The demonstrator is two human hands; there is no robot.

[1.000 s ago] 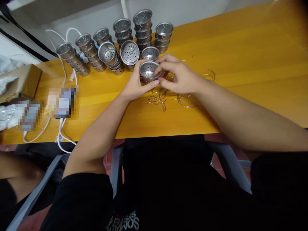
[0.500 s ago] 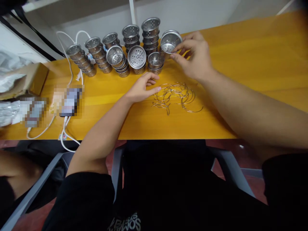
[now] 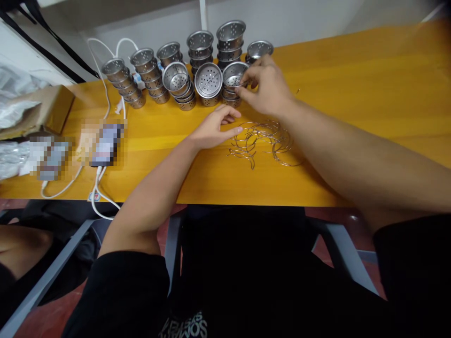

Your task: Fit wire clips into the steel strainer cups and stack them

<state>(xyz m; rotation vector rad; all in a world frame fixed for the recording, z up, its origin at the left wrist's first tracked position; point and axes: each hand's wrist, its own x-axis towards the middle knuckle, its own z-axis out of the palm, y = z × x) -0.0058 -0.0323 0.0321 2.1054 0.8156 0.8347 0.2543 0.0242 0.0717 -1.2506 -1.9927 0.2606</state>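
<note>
One head-worn camera is looking forward and steeply down from above the wearer's black fabric shirt [image 3: 268, 272], facing a long yellow-brown wooden table [image 3: 366, 94] near below and a flat grey wall [image 3: 306, 21] farther off.

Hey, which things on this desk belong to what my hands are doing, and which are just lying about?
Apparently in use:
- perforated metal cup, its rim at your right hand's fingertips
- other stacked cups around it
- curved wires beside your left hand

Seemingly just lying about:
- phone
- cardboard box
- clear plastic
</note>
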